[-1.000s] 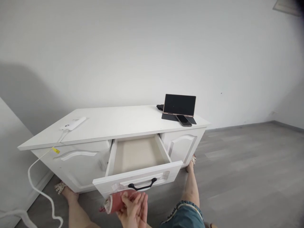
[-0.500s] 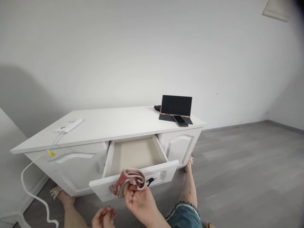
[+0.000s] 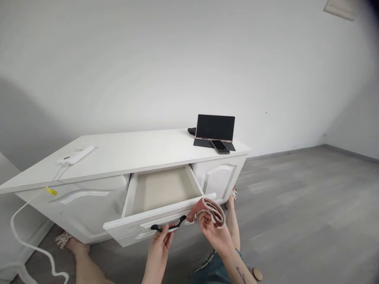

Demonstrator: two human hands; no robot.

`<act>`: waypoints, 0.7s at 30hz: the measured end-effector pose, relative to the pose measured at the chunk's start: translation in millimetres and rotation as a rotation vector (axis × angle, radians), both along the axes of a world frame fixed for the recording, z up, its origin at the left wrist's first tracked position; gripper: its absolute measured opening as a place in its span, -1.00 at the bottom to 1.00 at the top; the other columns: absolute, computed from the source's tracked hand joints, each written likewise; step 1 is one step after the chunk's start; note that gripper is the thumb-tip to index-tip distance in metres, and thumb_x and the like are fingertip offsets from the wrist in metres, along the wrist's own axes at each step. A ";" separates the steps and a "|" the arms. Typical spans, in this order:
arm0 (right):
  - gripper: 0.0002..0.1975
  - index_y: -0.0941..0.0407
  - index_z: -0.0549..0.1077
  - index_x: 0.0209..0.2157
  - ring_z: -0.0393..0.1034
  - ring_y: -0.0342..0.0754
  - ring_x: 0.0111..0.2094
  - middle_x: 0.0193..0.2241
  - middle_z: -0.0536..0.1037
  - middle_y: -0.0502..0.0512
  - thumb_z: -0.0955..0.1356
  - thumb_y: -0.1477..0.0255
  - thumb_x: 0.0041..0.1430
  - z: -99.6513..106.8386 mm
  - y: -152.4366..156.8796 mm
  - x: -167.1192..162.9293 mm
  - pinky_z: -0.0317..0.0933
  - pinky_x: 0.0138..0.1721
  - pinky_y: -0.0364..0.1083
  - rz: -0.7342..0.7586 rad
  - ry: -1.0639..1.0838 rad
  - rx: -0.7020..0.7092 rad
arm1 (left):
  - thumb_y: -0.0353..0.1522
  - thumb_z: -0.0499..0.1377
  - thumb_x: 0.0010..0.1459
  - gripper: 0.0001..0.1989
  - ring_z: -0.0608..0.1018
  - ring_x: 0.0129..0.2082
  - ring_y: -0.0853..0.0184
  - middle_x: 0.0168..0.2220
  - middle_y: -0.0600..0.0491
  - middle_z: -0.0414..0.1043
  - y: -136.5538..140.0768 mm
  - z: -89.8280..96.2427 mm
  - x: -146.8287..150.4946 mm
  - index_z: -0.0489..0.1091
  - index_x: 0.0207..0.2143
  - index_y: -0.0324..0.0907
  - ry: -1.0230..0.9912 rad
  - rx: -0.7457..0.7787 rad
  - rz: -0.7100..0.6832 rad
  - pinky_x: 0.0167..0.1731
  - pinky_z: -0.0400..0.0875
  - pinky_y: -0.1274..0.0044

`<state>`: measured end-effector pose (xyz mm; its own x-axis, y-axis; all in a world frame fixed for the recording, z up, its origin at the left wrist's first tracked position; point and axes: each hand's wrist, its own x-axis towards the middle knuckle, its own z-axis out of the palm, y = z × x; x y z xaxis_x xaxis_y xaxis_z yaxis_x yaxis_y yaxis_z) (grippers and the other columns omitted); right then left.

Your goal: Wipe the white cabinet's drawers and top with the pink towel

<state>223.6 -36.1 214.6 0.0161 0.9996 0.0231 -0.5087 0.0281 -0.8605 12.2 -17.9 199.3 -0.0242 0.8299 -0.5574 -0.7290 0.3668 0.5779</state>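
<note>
A white drawer (image 3: 166, 187) is pulled out of the middle of the white cabinet, its pale bottom showing. My left hand (image 3: 161, 244) pinches the black drawer handle (image 3: 174, 226) on the drawer front. To the right, beside the drawer's right corner, my right hand (image 3: 214, 232) is closed on a folded pink and cream cloth (image 3: 207, 207). The cloth is held up in loose layers. Part of it hides the drawer front's right end.
On the white cabinet top (image 3: 139, 148) stand a tablet (image 3: 215, 127) and a phone (image 3: 220, 147) at the right. A white power strip (image 3: 76, 155) lies at the left, its white cable (image 3: 32, 246) hanging down. My feet flank the cabinet.
My right hand has carried the cloth rightward, off the middle of the drawer front. My left hand has come up from below and taken hold of the handle. The view has shifted slightly.
</note>
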 end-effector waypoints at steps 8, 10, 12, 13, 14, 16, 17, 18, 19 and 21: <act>-0.93 0.12 0.48 -0.45 0.50 -0.05 -0.33 -0.45 0.61 0.03 0.35 0.53 -0.05 -32.6 -8.1 -4.4 0.33 -0.11 -0.04 -0.010 0.684 -0.483 | -0.63 0.20 0.08 -0.83 0.58 -0.46 0.50 -0.47 0.05 0.54 38.6 -2.0 -2.6 0.51 -0.50 -0.31 0.096 0.090 0.082 -0.39 0.53 0.70; -0.89 0.14 0.49 -0.41 0.51 -0.01 -0.31 -0.41 0.62 0.07 0.37 0.52 -0.09 -41.2 -15.1 -10.7 0.33 -0.11 0.00 0.028 0.717 -0.530 | -0.63 0.19 0.10 -0.81 0.56 -0.47 0.52 -0.48 0.07 0.52 52.9 1.6 -1.8 0.50 -0.52 -0.30 0.106 0.105 0.094 -0.39 0.53 0.70; -0.84 0.16 0.51 -0.38 0.51 0.04 -0.27 -0.38 0.62 0.11 0.39 0.47 -0.11 -48.9 -22.3 -17.8 0.32 -0.11 0.03 0.085 0.719 -0.559 | -0.63 0.18 0.10 -0.80 0.56 -0.46 0.54 -0.49 0.08 0.50 68.0 4.9 -0.7 0.48 -0.53 -0.30 0.110 0.108 0.105 -0.38 0.54 0.70; -0.82 0.17 0.51 -0.37 0.51 0.06 -0.26 -0.38 0.62 0.14 0.39 0.45 -0.12 -52.6 -25.4 -21.5 0.31 -0.10 0.04 0.121 0.718 -0.574 | -0.64 0.18 0.11 -0.79 0.55 -0.46 0.54 -0.50 0.07 0.50 75.5 6.1 -0.3 0.47 -0.54 -0.30 0.108 0.112 0.109 -0.37 0.54 0.69; -0.80 0.18 0.51 -0.37 0.50 0.08 -0.25 -0.38 0.62 0.17 0.40 0.43 -0.14 -56.2 -28.1 -25.5 0.30 -0.10 0.04 0.154 0.718 -0.585 | -0.64 0.18 0.10 -0.78 0.55 -0.46 0.53 -0.51 0.07 0.49 82.9 6.9 0.0 0.45 -0.56 -0.30 0.107 0.113 0.115 -0.37 0.54 0.69; -0.78 0.20 0.52 -0.39 0.50 0.10 -0.24 -0.41 0.61 0.20 0.39 0.40 -0.14 -63.3 -31.6 -33.7 0.29 -0.10 0.05 0.193 0.709 -0.589 | -0.65 0.19 0.09 -0.75 0.55 -0.46 0.53 -0.54 0.08 0.47 97.0 7.7 0.3 0.41 -0.61 -0.30 0.107 0.113 0.119 -0.37 0.54 0.70; -0.78 0.20 0.52 -0.40 0.50 0.10 -0.26 -0.42 0.61 0.20 0.38 0.39 -0.14 -66.7 -32.6 -37.8 0.29 -0.11 0.05 0.204 0.700 -0.587 | -0.65 0.19 0.08 -0.73 0.55 -0.47 0.53 -0.55 0.08 0.46 103.8 7.9 0.4 0.38 -0.64 -0.30 0.110 0.111 0.119 -0.38 0.54 0.70; -0.77 0.21 0.52 -0.40 0.49 0.10 -0.27 -0.43 0.61 0.21 0.37 0.39 -0.14 -70.0 -33.1 -41.8 0.29 -0.12 0.04 0.219 0.692 -0.586 | -0.65 0.20 0.08 -0.72 0.55 -0.48 0.53 -0.56 0.07 0.46 110.4 8.2 0.5 0.36 -0.65 -0.29 0.113 0.110 0.118 -0.38 0.54 0.70; -0.77 0.21 0.52 -0.40 0.49 0.08 -0.29 -0.42 0.61 0.20 0.36 0.38 -0.14 -73.0 -33.4 -45.5 0.29 -0.13 0.03 0.237 0.686 -0.589 | -0.64 0.21 0.07 -0.72 0.55 -0.48 0.52 -0.56 0.07 0.46 116.8 8.6 0.7 0.34 -0.65 -0.29 0.114 0.111 0.119 -0.38 0.54 0.70; -0.76 0.22 0.52 -0.41 0.49 0.05 -0.32 -0.41 0.61 0.20 0.34 0.36 -0.13 -77.2 -33.8 -51.9 0.29 -0.14 -0.01 0.278 0.675 -0.610 | -0.64 0.23 0.05 -0.71 0.54 -0.49 0.52 -0.56 0.07 0.45 129.0 10.1 1.3 0.32 -0.66 -0.28 0.108 0.120 0.126 -0.38 0.55 0.68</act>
